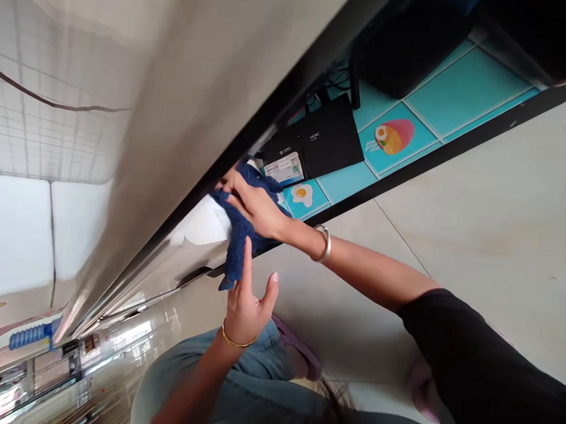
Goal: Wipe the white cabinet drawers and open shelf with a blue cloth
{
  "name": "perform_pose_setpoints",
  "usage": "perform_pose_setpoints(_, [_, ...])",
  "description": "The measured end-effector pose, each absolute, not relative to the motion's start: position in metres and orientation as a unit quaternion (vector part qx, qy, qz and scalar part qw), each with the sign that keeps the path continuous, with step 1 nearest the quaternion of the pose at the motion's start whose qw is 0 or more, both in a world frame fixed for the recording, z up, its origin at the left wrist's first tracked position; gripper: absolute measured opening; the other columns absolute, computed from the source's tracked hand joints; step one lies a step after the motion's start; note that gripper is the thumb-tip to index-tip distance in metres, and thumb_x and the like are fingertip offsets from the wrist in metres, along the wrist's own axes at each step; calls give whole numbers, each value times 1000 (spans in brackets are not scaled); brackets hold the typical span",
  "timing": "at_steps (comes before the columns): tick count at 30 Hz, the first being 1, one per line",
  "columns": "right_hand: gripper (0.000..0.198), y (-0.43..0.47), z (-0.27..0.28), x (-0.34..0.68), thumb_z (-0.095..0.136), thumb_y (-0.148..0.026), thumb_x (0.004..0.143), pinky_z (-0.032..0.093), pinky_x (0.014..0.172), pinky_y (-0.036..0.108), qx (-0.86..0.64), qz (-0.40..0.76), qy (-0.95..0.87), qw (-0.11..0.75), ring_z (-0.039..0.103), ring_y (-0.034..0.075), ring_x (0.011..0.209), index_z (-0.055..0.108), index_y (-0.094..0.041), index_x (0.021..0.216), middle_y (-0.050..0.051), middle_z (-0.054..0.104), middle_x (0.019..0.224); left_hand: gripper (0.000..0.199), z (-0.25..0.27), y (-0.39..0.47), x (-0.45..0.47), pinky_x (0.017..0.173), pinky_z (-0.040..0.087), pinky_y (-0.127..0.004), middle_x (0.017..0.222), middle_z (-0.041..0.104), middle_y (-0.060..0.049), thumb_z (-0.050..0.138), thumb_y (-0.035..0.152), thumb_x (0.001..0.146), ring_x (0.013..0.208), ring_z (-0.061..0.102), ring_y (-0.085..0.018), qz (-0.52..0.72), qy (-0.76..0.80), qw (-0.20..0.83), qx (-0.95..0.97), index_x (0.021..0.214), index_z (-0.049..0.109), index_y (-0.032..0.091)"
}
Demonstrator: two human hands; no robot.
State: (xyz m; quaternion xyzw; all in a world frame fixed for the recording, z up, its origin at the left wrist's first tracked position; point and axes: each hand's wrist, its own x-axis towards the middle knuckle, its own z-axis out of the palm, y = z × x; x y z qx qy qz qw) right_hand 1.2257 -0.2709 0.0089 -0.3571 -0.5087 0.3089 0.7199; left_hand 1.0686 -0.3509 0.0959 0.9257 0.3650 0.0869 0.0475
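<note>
My right hand [259, 211], with a silver bangle on its wrist, grips a dark blue fluffy cloth [238, 241] low under the glossy edge of the furniture. Its fingertips are partly hidden by the cloth and that edge. One end of the cloth hangs down toward my left hand [248, 308]. This hand, with a gold bracelet, holds nothing; its thumb is spread and its index fingertip reaches the hanging cloth. Beside the cloth, on the left, is a white surface [209, 224].
Black network boxes [332, 138] with cables lie on a turquoise tile-patterned shelf lining [464, 88]. A long glossy dark edge [263, 129] slants above my hands. Pale floor tiles [482, 210] lie to the right. A blue coiled object [30, 336] sits at lower left.
</note>
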Motion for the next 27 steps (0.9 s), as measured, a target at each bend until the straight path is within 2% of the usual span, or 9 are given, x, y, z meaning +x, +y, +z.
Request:
perform_pose_setpoints(3, [11,-295,-1,1223,37,-28,106,46,78,27,-376,318,-502,711,53,14,82,43,-23,99,2,54,92,79,97,-354,1065,99,61,-34,150,60,-17,62,30,99,124,70,-28,80,318,6,945,167,22,22])
perform_pose_setpoints(5, [13,-293,-2,1225,37,-32,106,46,77,28,-376,318,-507,708,54,15,82,44,-22,100,3,56,94,83,98,-359,1063,103,59,-35,149,61,-16,64,27,97,128,68,-29,55,291,7,955,167,19,23])
perform_pose_setpoints(9, [16,-253,10,1234,33,-34,107,46,87,33,-375,287,-551,687,58,19,89,43,-21,108,6,60,101,84,109,-362,1065,109,55,-39,162,45,-18,62,30,99,140,58,-30,40,388,95,916,168,13,23])
perform_pose_setpoints(12, [14,-260,10,1235,34,-33,106,46,86,32,-356,293,-557,690,57,19,93,42,-22,106,7,59,103,76,117,-363,1070,114,52,-41,167,37,-17,59,31,101,145,53,-30,77,436,120,889,166,21,25])
perform_pose_setpoints(15, [9,-301,-6,1227,36,-27,105,46,81,30,-360,321,-537,692,54,17,87,43,-23,101,5,57,97,71,116,-369,1072,105,57,-37,160,49,-16,58,32,101,138,60,-30,53,412,95,905,165,27,25])
perform_pose_setpoints(17, [4,-324,-16,1222,39,-22,101,45,79,30,-354,336,-535,690,51,17,85,43,-23,102,4,56,96,72,111,-374,1073,90,61,-32,156,54,-15,57,33,101,123,70,-27,27,381,69,922,166,25,25])
perform_pose_setpoints(19, [11,-333,-21,1218,46,-17,94,44,78,29,-344,343,-538,689,49,17,85,42,-23,103,4,54,98,74,106,-376,1073,81,61,-30,154,56,-16,56,33,101,109,76,-25,19,352,43,935,167,21,25])
perform_pose_setpoints(22, [21,-333,-21,1216,51,-13,86,43,78,29,-348,339,-533,693,47,16,86,42,-23,103,3,51,98,75,100,-374,1073,82,62,-31,151,59,-16,56,33,101,100,78,-24,30,319,9,947,167,21,23])
perform_pose_setpoints(27, [11,-323,-17,1217,44,-15,94,43,79,31,-351,303,-548,696,47,17,86,42,-24,100,3,52,95,73,97,-362,1065,85,61,-30,142,67,-14,61,29,99,108,76,-25,65,289,-45,954,164,29,22])
